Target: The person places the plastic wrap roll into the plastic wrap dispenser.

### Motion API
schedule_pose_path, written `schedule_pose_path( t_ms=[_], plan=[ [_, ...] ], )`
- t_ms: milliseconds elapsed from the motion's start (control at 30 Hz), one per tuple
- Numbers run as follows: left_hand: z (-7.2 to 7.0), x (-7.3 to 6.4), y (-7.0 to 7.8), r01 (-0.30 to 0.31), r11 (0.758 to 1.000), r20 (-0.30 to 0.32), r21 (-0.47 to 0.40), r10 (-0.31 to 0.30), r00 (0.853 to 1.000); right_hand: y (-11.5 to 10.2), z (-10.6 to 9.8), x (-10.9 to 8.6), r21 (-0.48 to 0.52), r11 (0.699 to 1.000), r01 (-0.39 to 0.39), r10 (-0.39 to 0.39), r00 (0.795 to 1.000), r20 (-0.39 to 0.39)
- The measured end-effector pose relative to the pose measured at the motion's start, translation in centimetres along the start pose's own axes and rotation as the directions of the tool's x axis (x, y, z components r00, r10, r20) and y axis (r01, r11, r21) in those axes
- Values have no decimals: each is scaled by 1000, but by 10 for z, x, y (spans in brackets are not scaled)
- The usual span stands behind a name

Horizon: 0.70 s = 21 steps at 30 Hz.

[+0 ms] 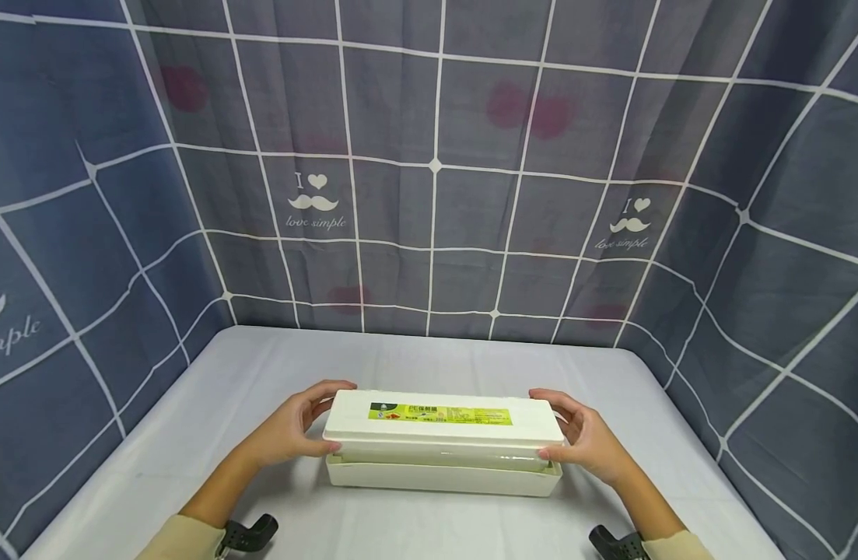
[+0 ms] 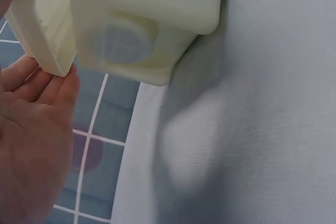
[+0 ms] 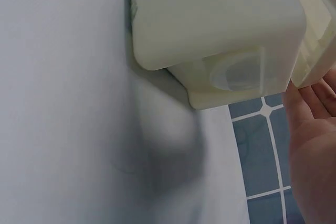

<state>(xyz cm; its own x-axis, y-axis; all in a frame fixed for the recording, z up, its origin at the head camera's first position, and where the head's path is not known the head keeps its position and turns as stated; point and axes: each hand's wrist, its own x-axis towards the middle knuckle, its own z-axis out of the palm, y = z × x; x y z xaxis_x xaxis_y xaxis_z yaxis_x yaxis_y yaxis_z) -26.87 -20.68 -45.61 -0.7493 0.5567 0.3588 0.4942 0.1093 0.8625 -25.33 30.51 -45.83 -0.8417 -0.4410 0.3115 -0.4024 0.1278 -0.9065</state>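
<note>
A long white cling film box stands on the table, with its lid (image 1: 429, 432) raised above the base (image 1: 443, 479). A yellow-green label (image 1: 439, 414) runs along the lid's top. Between lid and base shows a shiny roll of cling film (image 1: 436, 454). My left hand (image 1: 295, 422) grips the lid's left end, thumb at the front edge, fingers behind. At the right end, my right hand (image 1: 588, 439) holds it likewise. In the left wrist view the lid (image 2: 44, 24) tilts away from the base (image 2: 147, 3); the right wrist view shows the same gap beside the base (image 3: 210, 19).
A white cloth (image 1: 281, 513) covers the table under the box. Dark grey-blue curtains (image 1: 393, 194) with white grid lines surround the table at the back and both sides. Dark wrist-worn devices (image 1: 250, 533) sit at both sleeves.
</note>
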Motion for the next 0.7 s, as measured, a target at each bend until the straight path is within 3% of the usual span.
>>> schedule_pose_path(
  t_ms=[167,433,700],
  plan=[
    [2,0,-2,-2,1000,-7,29,2,1000,3,1,-4,-22,1000,6,-6,1000,-7],
    [7,-3,-4,8,999,-7,34,-8,1000,7,6,-8,26,999,-19,20,999,-40],
    [10,-4,-3,24,999,-2,44,-24,1000,17,6,-12,47,999,20,-20,1000,-16]
  ],
)
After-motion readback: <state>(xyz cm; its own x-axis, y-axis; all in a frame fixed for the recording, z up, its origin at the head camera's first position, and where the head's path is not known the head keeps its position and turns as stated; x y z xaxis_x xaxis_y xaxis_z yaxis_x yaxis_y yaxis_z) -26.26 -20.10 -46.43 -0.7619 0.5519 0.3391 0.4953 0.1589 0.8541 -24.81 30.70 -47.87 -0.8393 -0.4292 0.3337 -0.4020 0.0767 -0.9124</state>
